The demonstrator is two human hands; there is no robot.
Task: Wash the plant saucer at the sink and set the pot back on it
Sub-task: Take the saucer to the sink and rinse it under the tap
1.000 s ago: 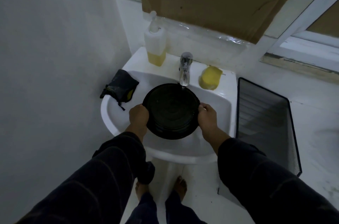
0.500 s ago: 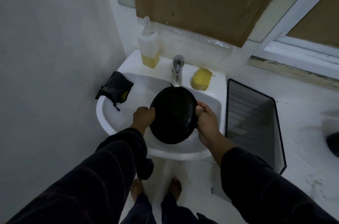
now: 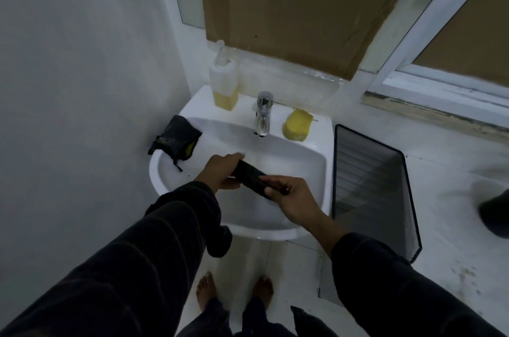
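Observation:
The black plant saucer [image 3: 252, 178] is tipped on edge over the white sink [image 3: 300, 171], so only its thin dark side shows. My left hand [image 3: 221, 171] grips its far left rim. Gripping the near right rim is my right hand [image 3: 292, 197]. The chrome tap [image 3: 263, 113] stands at the back of the basin, above and behind the saucer. At the right edge, a dark rounded thing [image 3: 495, 212] on the floor may be the pot; most of it is cut off.
A soap bottle [image 3: 223, 80] with yellow liquid and a yellow sponge [image 3: 297, 125] flank the tap. A dark cloth [image 3: 176, 138] hangs on the sink's left rim. A black mesh rack [image 3: 371, 187] leans beside the sink on the right. A wall is close on the left.
The saucer has turned from lying flat and face-up under the tap to standing on edge. Both hands kept hold of it and rotated with it. The view shifted a little to the right.

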